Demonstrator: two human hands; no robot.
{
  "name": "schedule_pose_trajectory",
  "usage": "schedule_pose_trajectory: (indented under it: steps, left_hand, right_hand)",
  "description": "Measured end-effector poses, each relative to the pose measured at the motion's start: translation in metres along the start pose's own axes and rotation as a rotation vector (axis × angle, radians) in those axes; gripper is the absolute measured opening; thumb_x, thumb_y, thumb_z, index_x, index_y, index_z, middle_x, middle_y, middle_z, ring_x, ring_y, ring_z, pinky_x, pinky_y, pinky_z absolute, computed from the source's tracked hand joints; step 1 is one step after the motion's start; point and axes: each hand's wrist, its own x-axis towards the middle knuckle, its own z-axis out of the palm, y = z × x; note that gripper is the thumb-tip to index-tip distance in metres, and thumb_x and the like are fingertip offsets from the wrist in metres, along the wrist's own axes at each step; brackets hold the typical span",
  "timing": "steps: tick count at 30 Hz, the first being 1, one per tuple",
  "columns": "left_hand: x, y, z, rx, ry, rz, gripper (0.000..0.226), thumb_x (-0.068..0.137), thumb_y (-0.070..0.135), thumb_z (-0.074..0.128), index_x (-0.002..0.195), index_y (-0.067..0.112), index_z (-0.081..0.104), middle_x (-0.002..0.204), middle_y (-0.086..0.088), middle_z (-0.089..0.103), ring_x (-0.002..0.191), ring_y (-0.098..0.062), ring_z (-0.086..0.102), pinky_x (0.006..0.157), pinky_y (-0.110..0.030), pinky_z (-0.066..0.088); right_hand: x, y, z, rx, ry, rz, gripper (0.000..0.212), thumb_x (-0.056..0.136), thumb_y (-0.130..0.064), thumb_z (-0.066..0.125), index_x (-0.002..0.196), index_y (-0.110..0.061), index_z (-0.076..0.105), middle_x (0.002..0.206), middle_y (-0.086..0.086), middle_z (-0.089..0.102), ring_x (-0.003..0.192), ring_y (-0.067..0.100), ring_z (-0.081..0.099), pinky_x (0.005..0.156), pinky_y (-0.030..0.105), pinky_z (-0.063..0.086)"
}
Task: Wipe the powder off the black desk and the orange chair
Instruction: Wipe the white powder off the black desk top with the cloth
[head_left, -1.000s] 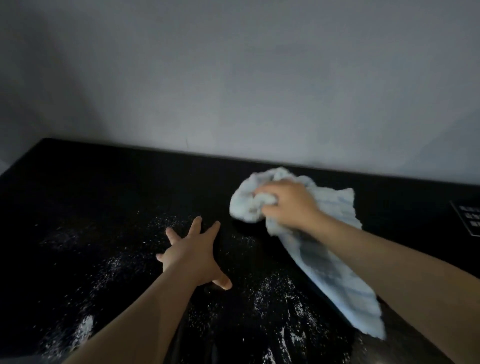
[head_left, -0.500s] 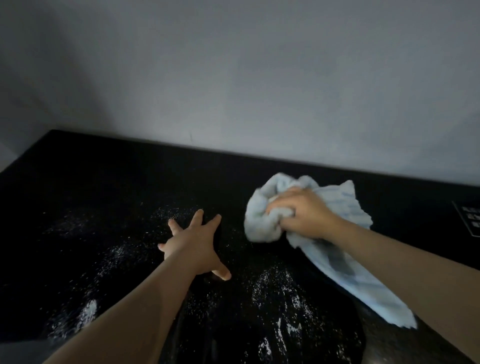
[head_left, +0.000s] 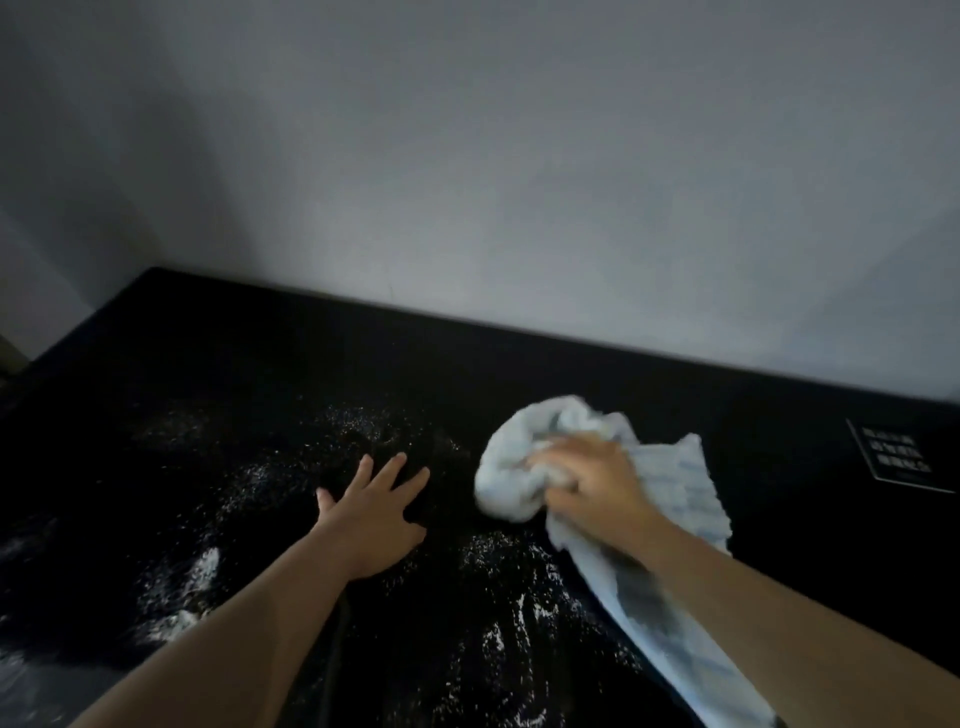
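The black desk (head_left: 218, 364) fills the lower half of the view, its far edge against the wall. White powder (head_left: 498, 582) is scattered over its middle and left front, with thicker smears near the left front (head_left: 202, 566). My right hand (head_left: 592, 483) is closed on a bunched light-blue striped cloth (head_left: 670, 478) and presses it onto the desk right of centre; the cloth's tail trails under my forearm toward the bottom right. My left hand (head_left: 371, 514) lies flat on the desk with its fingers spread, just left of the cloth. No orange chair is in view.
A grey wall (head_left: 519, 182) rises directly behind the desk. A small dark label with white print (head_left: 896, 460) lies on the desk at the far right. The desk's left corner (head_left: 150, 273) ends near a darker wall corner.
My right hand has slid the cloth a little to the right and toward me across the desk. My left hand has stayed flat in about the same spot.
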Motion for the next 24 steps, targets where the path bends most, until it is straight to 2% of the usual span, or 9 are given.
schedule_pose_trajectory:
  steps: [2,5,9,12,14,16,18,20,24]
  left_hand:
    - [-0.008,0.001,0.006,-0.001,0.006,0.005,0.067,0.095,0.039,0.036,0.148,0.039,-0.004,0.156,0.012,-0.019,0.143,-0.023,-0.021,0.110,-0.063,0.000]
    - [-0.020,0.006,0.015,-0.011,0.014,0.011,0.063,0.097,0.033,0.031,0.149,0.036,-0.004,0.156,0.010,-0.019,0.143,-0.024,-0.021,0.111,-0.062,0.000]
    - [-0.036,0.012,0.025,-0.001,0.040,0.023,0.062,0.096,0.028,0.030,0.149,0.034,-0.002,0.157,0.008,-0.017,0.143,-0.023,-0.020,0.112,-0.059,-0.001]
    - [-0.047,0.014,0.032,-0.017,0.042,0.037,0.062,0.096,0.029,0.030,0.150,0.032,0.000,0.157,0.008,-0.015,0.144,-0.023,-0.018,0.113,-0.057,-0.001]
    - [-0.054,0.015,0.039,-0.013,0.033,0.053,0.062,0.096,0.030,0.030,0.150,0.031,0.000,0.157,0.007,-0.016,0.144,-0.024,-0.019,0.113,-0.057,0.000]
    - [-0.060,0.016,0.044,-0.003,0.031,0.064,0.062,0.096,0.030,0.030,0.150,0.030,0.000,0.157,0.007,-0.016,0.144,-0.024,-0.019,0.113,-0.057,0.000]
    - [-0.064,0.018,0.047,-0.007,0.037,0.064,0.062,0.096,0.029,0.030,0.150,0.029,0.001,0.158,0.006,-0.015,0.144,-0.025,-0.018,0.113,-0.057,0.000]
    - [-0.066,0.019,0.047,-0.012,0.037,0.062,0.061,0.096,0.028,0.030,0.150,0.029,0.002,0.158,0.006,-0.014,0.144,-0.025,-0.018,0.113,-0.057,0.000]
    - [-0.072,0.022,0.052,0.003,0.025,0.075,0.060,0.097,0.028,0.028,0.150,0.029,0.001,0.158,0.005,-0.015,0.144,-0.025,-0.018,0.114,-0.056,0.001]
  right_hand:
    - [0.011,0.015,-0.020,-0.165,0.130,0.187,0.042,0.080,-0.031,0.045,0.118,-0.033,0.061,0.131,-0.002,0.055,0.122,0.026,0.047,0.100,0.051,0.036]
    - [0.000,0.022,-0.010,-0.399,-0.080,0.418,0.050,0.089,-0.041,0.043,0.137,-0.049,0.031,0.155,-0.012,0.018,0.142,0.022,0.014,0.109,0.058,0.013]
    - [-0.045,-0.012,0.021,-0.326,-0.105,0.260,0.050,0.080,-0.046,0.033,0.129,-0.052,0.032,0.153,-0.015,0.021,0.141,0.019,0.015,0.110,0.055,0.009]
    - [-0.075,-0.033,0.023,-0.130,-0.053,0.095,0.043,0.077,-0.039,0.036,0.117,-0.046,0.051,0.137,-0.017,0.045,0.125,0.015,0.038,0.102,0.044,0.029]
    - [-0.079,-0.024,0.009,-0.090,0.148,0.198,0.046,0.078,-0.029,0.044,0.121,-0.033,0.059,0.130,-0.004,0.055,0.117,0.022,0.050,0.096,0.046,0.039]
    - [-0.081,-0.006,-0.013,-0.273,0.265,0.520,0.051,0.085,-0.031,0.049,0.135,-0.031,0.046,0.144,0.004,0.042,0.125,0.032,0.043,0.098,0.049,0.038]
    - [-0.094,0.008,-0.022,-0.439,0.102,0.748,0.057,0.091,-0.043,0.042,0.144,-0.040,0.022,0.156,-0.001,0.016,0.136,0.031,0.025,0.104,0.053,0.029]
    - [-0.108,0.003,-0.009,-0.449,0.032,0.761,0.059,0.091,-0.048,0.035,0.144,-0.044,0.011,0.157,-0.004,0.006,0.139,0.029,0.014,0.105,0.056,0.024]
    - [-0.128,-0.042,0.029,-0.381,-0.009,0.652,0.058,0.088,-0.046,0.032,0.142,-0.046,0.011,0.156,-0.006,0.002,0.139,0.028,0.009,0.108,0.056,0.019]
